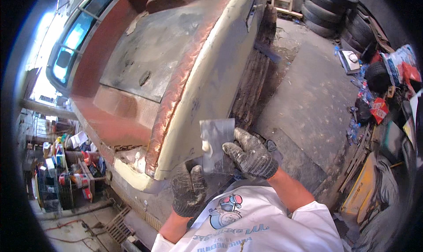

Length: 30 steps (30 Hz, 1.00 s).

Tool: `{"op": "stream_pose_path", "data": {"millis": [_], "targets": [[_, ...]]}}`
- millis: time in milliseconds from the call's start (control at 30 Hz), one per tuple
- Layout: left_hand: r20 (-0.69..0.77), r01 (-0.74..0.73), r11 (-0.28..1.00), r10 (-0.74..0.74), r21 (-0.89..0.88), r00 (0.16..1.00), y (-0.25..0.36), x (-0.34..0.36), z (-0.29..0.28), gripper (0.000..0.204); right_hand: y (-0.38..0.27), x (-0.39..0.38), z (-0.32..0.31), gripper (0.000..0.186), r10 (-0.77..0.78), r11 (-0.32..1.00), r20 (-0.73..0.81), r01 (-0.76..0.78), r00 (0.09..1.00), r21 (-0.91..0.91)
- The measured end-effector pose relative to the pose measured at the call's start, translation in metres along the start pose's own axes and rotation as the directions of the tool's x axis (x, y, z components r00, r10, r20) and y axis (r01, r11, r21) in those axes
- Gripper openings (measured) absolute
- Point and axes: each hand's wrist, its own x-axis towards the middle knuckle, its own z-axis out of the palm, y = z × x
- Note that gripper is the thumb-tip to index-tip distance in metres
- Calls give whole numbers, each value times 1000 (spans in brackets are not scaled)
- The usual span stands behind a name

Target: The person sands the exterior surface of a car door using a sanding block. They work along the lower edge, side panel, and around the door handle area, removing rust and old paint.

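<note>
My right hand (255, 157), in a dirty grey knit glove, grips a flat grey plate (222, 148) by its right edge. A small dab of cream-coloured paste (205, 146) sits on the plate's left side. Just below and left of it, my left hand (188, 189), gloved alike, points upward with its fingers closed; a dark edge shows at the fingertips, too unclear to name. Both hands are near the rear corner of a pickup truck bed, beside its side panel (207, 82), which is coated in cream and grey patches.
The bed's floor (150, 53) is worn grey inside reddish walls. Stacked tires (324, 14) stand far right, above a heap of bags and bottles (370, 102). A yellow panel (359, 190) leans at right. Cluttered shelves (72, 172) stand left, beside a floor grate (118, 225).
</note>
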Motion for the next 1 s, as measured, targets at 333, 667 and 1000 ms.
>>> {"op": "stream_pose_path", "data": {"millis": [333, 667, 1000], "targets": [[57, -28, 974, 15, 227, 998, -14, -48, 11, 22, 6, 83, -34, 49, -836, 318, 209, 758, 508, -570], [141, 12, 999, -16, 35, 990, -41, -68, -1, 37, 30, 115, -9, 45, -874, 206, 193, 700, 446, -684], [66, -85, 982, 75, 169, 995, -46, -62, 5, 17, 7, 94, -13, 44, -837, 315, 108, 634, 536, -706]]}}
